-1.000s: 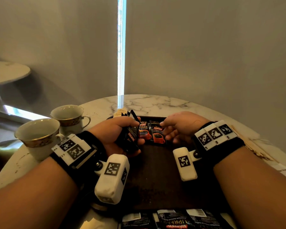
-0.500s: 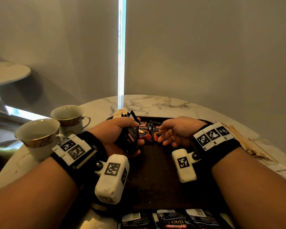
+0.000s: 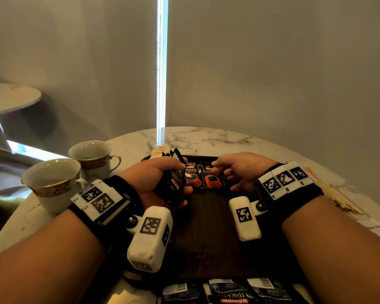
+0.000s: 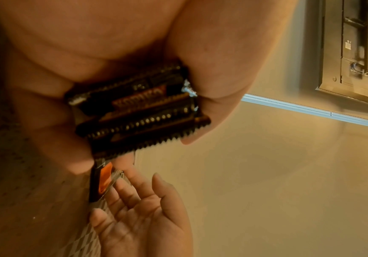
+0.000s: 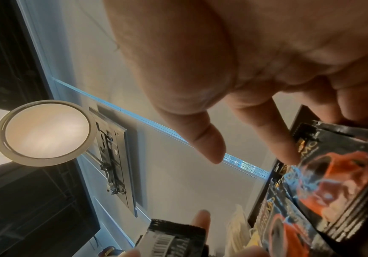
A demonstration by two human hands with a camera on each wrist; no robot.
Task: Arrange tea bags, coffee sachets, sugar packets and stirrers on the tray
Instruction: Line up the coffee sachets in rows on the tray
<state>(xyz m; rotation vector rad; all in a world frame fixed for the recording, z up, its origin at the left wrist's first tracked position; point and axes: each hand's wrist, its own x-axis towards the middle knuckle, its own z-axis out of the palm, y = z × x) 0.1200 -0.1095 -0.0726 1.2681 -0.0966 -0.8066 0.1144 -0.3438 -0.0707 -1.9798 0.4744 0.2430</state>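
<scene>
A dark brown tray [image 3: 206,238] lies in the middle of the marble table. At its far end two black coffee sachets with red cups printed on them lie side by side, the left one [image 3: 192,177] and the right one [image 3: 213,178] [image 5: 337,182]. My left hand [image 3: 182,176] grips an upright stack of black coffee sachets [image 3: 174,183] [image 4: 139,111] at the tray's far left. My right hand [image 3: 222,172] [image 4: 139,200] hovers over the right sachet with relaxed fingers. Its fingertips [image 5: 288,156] touch the sachet's edge and hold nothing.
Two gold-rimmed cups [image 3: 51,183] [image 3: 92,159] stand left of the tray. Pale packets [image 3: 160,150] lie behind my left hand. Wooden stirrers [image 3: 333,194] lie on the table to the right. Several more black sachets [image 3: 228,292] lie at the tray's near edge.
Half a second ago my right fingers covered the right sachet; they have drawn back slightly right and it shows again. My left hand and its stack have not moved.
</scene>
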